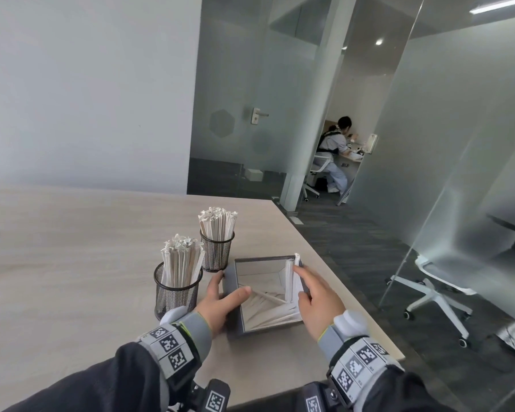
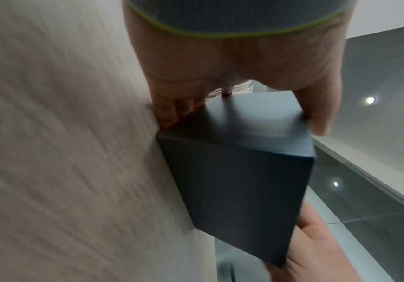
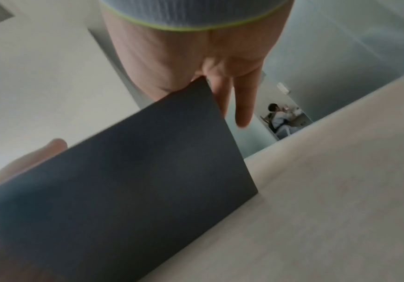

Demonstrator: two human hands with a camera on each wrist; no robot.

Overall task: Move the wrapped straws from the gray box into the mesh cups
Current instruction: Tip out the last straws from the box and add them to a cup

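Note:
The gray box [image 1: 231, 288] stands open-topped near the table's right edge. Wrapped straws [image 1: 269, 312] lie on its bottom, and a few more [image 1: 289, 276] lean upright against its right wall. My left hand [image 1: 220, 298] grips the left wall, thumb over the rim and fingers outside [image 2: 169, 112]. My right hand [image 1: 312, 295] holds the right wall [image 3: 148, 171], thumb at the rim and straight fingers [image 3: 243, 106] along the outside, with the index finger by the leaning straws. Two black mesh cups, near [image 1: 176, 295] and far [image 1: 217, 254], stand left of the box, both packed with straws.
The wooden table [image 1: 87, 263] stretches left and back; its right edge runs close beside the box. Beyond that edge are dark carpet, a white office chair [image 1: 434, 289] and glass partitions. A seated person [image 1: 335, 153] works in a far room.

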